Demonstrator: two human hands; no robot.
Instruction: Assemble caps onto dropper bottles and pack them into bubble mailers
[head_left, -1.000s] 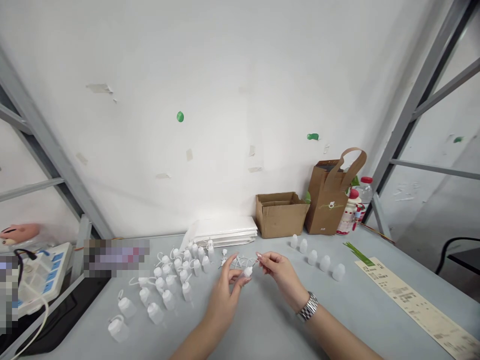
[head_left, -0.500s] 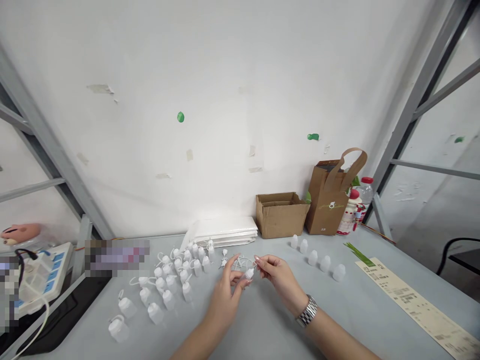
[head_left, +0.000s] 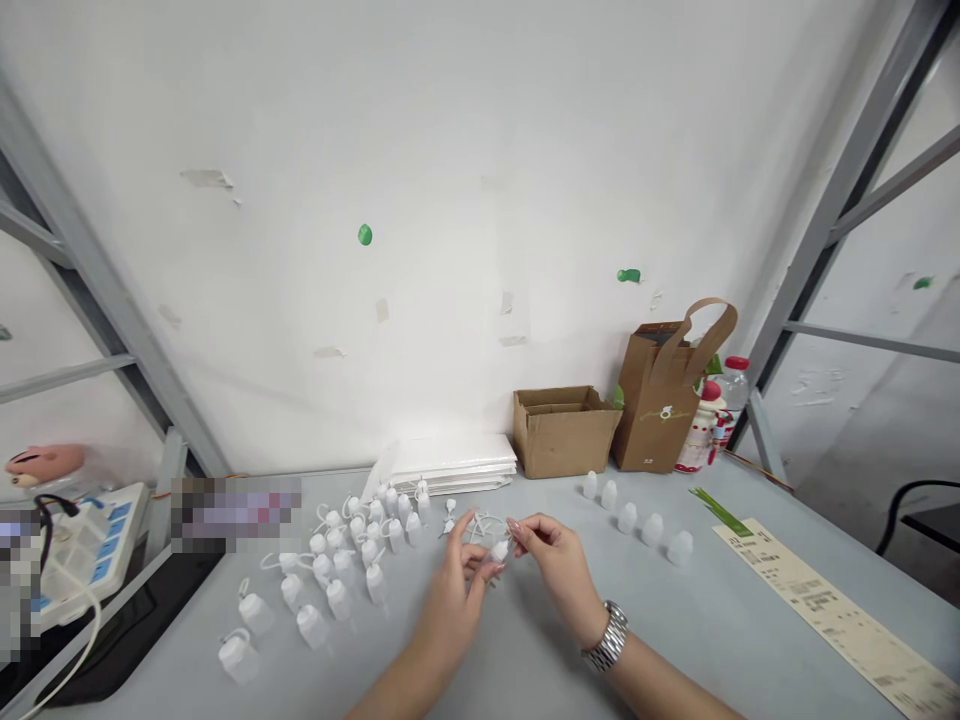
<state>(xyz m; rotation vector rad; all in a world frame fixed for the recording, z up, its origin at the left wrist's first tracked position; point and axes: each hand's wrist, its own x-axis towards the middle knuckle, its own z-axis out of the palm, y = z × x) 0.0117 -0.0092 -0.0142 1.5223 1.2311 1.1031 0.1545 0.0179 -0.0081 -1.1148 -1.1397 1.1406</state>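
In front of me, my left hand (head_left: pixel 457 592) is closed around a small translucent squeeze bottle (head_left: pixel 498 551) with a white top, held tilted just above the table. My right hand (head_left: pixel 559 568) has its fingertips pinched at the bottle's top, on what looks like its thin white strap; the fingers partly hide it. Behind the hands lie loose white caps with straps (head_left: pixel 449 525). On the left stand several small bottles (head_left: pixel 311 626) with white tops and looped straps. To the right is a slanted row of several bottles without straps (head_left: pixel 651 530).
At the back are a stack of white packets (head_left: pixel 450 463), an open cardboard box (head_left: pixel 566 443) and a brown paper bag (head_left: pixel 652 430), with bottles beside it. A printed paper strip (head_left: pixel 825 610) lies at right. A power strip (head_left: pixel 112 545) sits at far left.
My right hand has shifted slightly, its wrist turning, with the fingertips closer against the bottle's top. The left hand keeps its hold, and the standing bottles have not been moved.
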